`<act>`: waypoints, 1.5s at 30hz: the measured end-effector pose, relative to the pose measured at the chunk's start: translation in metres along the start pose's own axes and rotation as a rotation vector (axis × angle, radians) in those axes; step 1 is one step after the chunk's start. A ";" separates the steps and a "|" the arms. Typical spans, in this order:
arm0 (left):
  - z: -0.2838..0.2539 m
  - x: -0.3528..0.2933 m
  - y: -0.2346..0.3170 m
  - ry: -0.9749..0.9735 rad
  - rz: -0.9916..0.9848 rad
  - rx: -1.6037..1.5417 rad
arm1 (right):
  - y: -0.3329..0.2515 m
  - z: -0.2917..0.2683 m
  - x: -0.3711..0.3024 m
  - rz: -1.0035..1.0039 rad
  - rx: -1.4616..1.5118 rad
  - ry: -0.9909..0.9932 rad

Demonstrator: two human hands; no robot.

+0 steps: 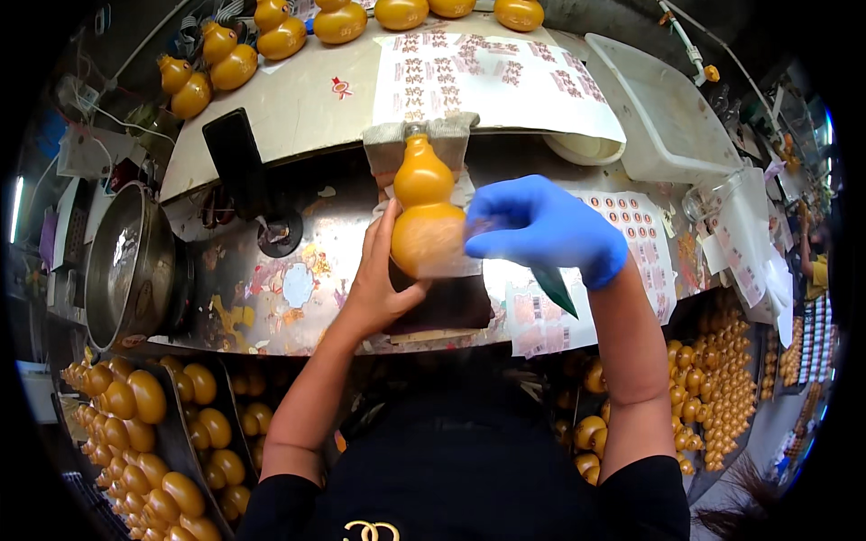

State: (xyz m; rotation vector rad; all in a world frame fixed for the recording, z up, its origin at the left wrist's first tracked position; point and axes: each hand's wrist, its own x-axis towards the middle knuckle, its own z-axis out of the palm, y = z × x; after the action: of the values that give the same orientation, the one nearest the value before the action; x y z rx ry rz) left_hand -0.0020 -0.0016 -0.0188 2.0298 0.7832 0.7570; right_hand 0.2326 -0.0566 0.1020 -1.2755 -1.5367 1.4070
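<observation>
My bare left hand (379, 284) grips an orange gourd-shaped bottle (424, 203) from its left side, holding it upright over the metal worktable (298, 117). My right hand (541, 225), in a blue glove, presses against the lower bulb of the bottle from the right, with a pale label blurred under its fingers. A folded grey cloth (422, 135) lies behind the bottle's neck.
Label sheets (492, 77) lie at the back, more sticker sheets (631, 230) at the right. Finished orange bottles (234, 59) line the far edge. A metal bowl (126, 261) stands left, a white tray (667, 113) right. Crates of orange bottles (153, 442) sit below.
</observation>
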 end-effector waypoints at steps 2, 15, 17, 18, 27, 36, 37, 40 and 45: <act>-0.009 -0.002 -0.007 -0.105 -0.101 -0.498 | 0.019 0.001 0.014 0.015 -0.122 -0.062; -0.007 0.007 0.005 -0.004 -0.293 -0.747 | 0.080 0.025 0.007 0.149 0.087 0.371; -0.008 0.007 0.003 -0.021 -0.291 -0.730 | 0.084 0.037 0.006 0.145 0.301 0.397; -0.009 0.008 0.002 -0.039 -0.286 -0.714 | 0.089 0.040 0.007 0.148 0.214 0.416; -0.010 0.004 0.008 -0.084 -0.281 -0.717 | 0.102 0.049 0.003 0.153 0.148 0.378; -0.010 0.004 0.004 -0.074 -0.276 -0.762 | 0.105 0.050 0.006 0.135 0.165 0.395; -0.010 0.004 0.003 -0.065 -0.271 -0.766 | 0.106 0.051 0.006 0.122 0.169 0.393; -0.008 0.005 0.007 -0.059 -0.286 -0.705 | 0.109 0.052 0.005 0.129 0.158 0.415; -0.009 0.004 0.005 -0.059 -0.259 -0.659 | 0.111 0.050 0.005 0.114 0.147 0.410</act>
State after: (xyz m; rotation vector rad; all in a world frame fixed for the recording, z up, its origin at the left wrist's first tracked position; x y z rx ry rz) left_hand -0.0048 0.0036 -0.0086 1.3263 0.6363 0.6866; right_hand 0.2071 -0.0744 -0.0159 -1.4696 -1.0820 1.2078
